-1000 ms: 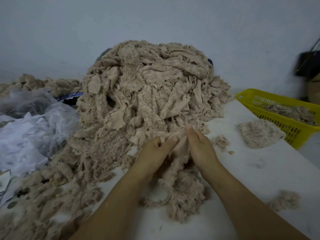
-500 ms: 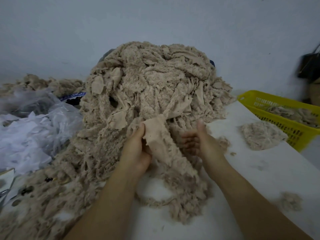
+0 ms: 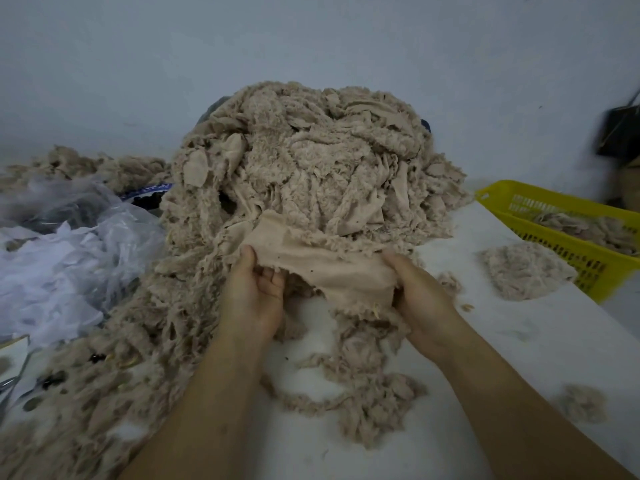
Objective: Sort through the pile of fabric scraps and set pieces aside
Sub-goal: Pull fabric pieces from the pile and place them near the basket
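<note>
A tall pile of beige fleecy fabric scraps [image 3: 304, 161] fills the middle of the white table [image 3: 519, 348] and spills toward the near left. In front of it a smooth-backed beige scrap [image 3: 332, 265] is stretched flat between both hands. My left hand [image 3: 254, 292] pinches its left edge with thumb on top. My right hand [image 3: 420, 296] grips its right end, fingers curled under the cloth. Fuzzy trimmings hang and lie below the scrap.
A yellow plastic basket [image 3: 568, 237] holding scraps stands at the right edge. A small set-aside heap of scraps [image 3: 523, 270] lies beside it, and a fluff tuft [image 3: 581, 403] nearer. Clear plastic bags with white material [image 3: 59, 258] crowd the left. A dark object [image 3: 620, 133] sits far right.
My left hand pulled one scrap out of the pile; my right hand, open half a second ago, has taken its other end. The scrap is now spread between both hands.
</note>
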A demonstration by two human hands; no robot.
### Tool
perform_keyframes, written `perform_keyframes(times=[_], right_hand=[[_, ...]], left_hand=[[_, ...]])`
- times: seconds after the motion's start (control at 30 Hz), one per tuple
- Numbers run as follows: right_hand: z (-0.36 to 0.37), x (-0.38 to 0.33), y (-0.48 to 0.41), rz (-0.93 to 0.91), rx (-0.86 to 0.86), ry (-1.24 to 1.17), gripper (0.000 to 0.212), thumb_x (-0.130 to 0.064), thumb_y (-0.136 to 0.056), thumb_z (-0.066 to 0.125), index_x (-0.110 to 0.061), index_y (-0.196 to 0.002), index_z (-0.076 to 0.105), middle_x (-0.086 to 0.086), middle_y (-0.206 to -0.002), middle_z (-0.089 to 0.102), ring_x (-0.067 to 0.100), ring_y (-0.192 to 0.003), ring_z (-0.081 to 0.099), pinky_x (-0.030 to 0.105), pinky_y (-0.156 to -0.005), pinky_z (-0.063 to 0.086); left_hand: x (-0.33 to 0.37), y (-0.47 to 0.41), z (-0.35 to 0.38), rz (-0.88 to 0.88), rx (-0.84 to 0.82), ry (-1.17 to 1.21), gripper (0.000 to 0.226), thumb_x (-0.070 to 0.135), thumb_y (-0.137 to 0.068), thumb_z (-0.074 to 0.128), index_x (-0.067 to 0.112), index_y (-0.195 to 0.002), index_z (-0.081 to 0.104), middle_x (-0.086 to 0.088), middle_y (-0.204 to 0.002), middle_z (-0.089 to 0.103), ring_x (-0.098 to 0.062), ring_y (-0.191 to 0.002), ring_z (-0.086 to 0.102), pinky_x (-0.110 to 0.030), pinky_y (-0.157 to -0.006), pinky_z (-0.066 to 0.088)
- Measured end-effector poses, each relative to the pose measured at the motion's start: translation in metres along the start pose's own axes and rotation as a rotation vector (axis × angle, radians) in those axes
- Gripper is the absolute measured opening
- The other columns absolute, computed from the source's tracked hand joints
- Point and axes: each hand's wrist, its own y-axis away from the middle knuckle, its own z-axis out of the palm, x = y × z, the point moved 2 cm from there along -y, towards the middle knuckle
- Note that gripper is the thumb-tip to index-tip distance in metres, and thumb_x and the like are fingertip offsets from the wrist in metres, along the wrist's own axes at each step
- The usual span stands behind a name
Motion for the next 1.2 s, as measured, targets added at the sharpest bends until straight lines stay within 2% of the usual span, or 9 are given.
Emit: perform_keyframes(times=[0.2, 0.3, 0.37, 0.57, 0.7, 0.8, 0.97, 1.07, 1.2], right_hand=[[0.005, 0.001, 0.000, -0.066, 0.018, 0.002, 0.042, -0.061, -0.088, 0.054, -0.030, -0.093, 0.080, 0.003, -0.101, 0.077, 0.017, -0.095, 0.074, 0.027, -0.073, 0.058], [0.008, 0.006, 0.000, -0.122, -0.041, 0.082, 0.054, -0.069, -0.086, 0.051, -0.026, -0.105, 0.077, 0.006, -0.112, 0.074, 0.020, -0.107, 0.070, 0.038, -0.094, 0.051], [0.011, 0.007, 0.002, -0.148, -0.051, 0.171, 0.056, -0.082, -0.077, 0.051, -0.038, -0.098, 0.078, 0.002, -0.115, 0.073, 0.011, -0.107, 0.068, 0.034, -0.095, 0.049], [0.016, 0.008, 0.005, -0.175, -0.108, 0.356, 0.069, -0.097, -0.053, 0.052, -0.043, -0.095, 0.066, -0.019, -0.085, 0.071, 0.000, -0.081, 0.067, 0.028, -0.079, 0.055], [0.023, 0.013, 0.010, -0.154, -0.224, 0.667, 0.044, -0.074, -0.078, 0.059, -0.030, -0.078, 0.062, -0.014, -0.074, 0.064, 0.002, -0.067, 0.059, 0.027, -0.067, 0.049], [0.024, 0.012, 0.012, -0.191, -0.281, 0.749, 0.034, -0.056, -0.093, 0.052, -0.037, -0.065, 0.058, -0.016, -0.062, 0.057, 0.002, -0.057, 0.050, 0.023, -0.060, 0.042], [0.019, 0.007, 0.012, -0.144, -0.331, 0.388, 0.041, -0.057, -0.092, 0.048, -0.030, -0.061, 0.053, -0.013, -0.056, 0.045, 0.005, -0.050, 0.039, 0.019, -0.054, 0.035], [0.007, 0.002, 0.004, -0.156, -0.155, 0.326, 0.048, -0.037, -0.102, 0.049, -0.026, -0.055, 0.046, -0.010, -0.053, 0.041, 0.012, -0.049, 0.035, 0.022, -0.051, 0.034], [-0.003, 0.001, -0.003, -0.203, 0.044, 0.523, 0.028, -0.045, -0.098, 0.052, -0.021, -0.087, 0.060, -0.008, -0.094, 0.054, 0.004, -0.072, 0.055, 0.009, -0.059, 0.041]], left_hand=[[-0.022, 0.019, 0.003, 0.140, -0.164, -1.038, 0.032, 0.053, -0.098, 0.051, 0.028, -0.108, 0.068, 0.013, -0.098, 0.070, -0.003, -0.086, 0.066, -0.024, -0.076, 0.051], [-0.036, 0.034, 0.005, 0.051, -0.492, -1.225, 0.058, 0.086, -0.070, 0.052, 0.039, -0.100, 0.070, 0.025, -0.095, 0.072, 0.007, -0.087, 0.068, -0.014, -0.071, 0.050], [-0.041, 0.033, 0.007, 0.090, -0.597, -1.296, 0.034, 0.073, -0.078, 0.059, 0.043, -0.091, 0.071, 0.018, -0.086, 0.075, 0.001, -0.078, 0.071, -0.017, -0.065, 0.054], [-0.040, 0.020, 0.000, 0.249, -0.472, -1.256, 0.022, 0.050, -0.097, 0.056, 0.042, -0.086, 0.072, 0.005, -0.082, 0.075, -0.008, -0.074, 0.072, -0.019, -0.065, 0.055], [-0.036, 0.014, -0.002, 0.255, -0.272, -1.193, 0.048, 0.062, -0.090, 0.057, 0.017, -0.091, 0.073, -0.006, -0.078, 0.074, -0.020, -0.072, 0.072, -0.042, -0.069, 0.060], [-0.031, 0.008, -0.004, 0.290, -0.139, -1.181, 0.044, 0.058, -0.095, 0.052, 0.018, -0.094, 0.070, 0.005, -0.076, 0.074, -0.007, -0.068, 0.070, -0.028, -0.059, 0.056], [-0.017, -0.007, -0.010, 0.137, 0.106, -0.789, 0.072, 0.059, -0.096, 0.049, 0.009, -0.148, 0.042, -0.013, -0.140, 0.057, -0.030, -0.125, 0.057, -0.049, -0.105, 0.047], [-0.008, -0.004, -0.006, 0.133, 0.115, -0.661, 0.081, 0.059, -0.095, 0.051, 0.012, -0.157, 0.026, -0.007, -0.154, 0.042, -0.032, -0.133, 0.050, -0.052, -0.107, 0.045], [-0.016, 0.014, -0.001, 0.131, -0.088, -0.768, 0.049, 0.054, -0.096, 0.054, 0.032, -0.139, 0.050, 0.020, -0.108, 0.071, -0.008, -0.101, 0.070, -0.043, -0.085, 0.053]])
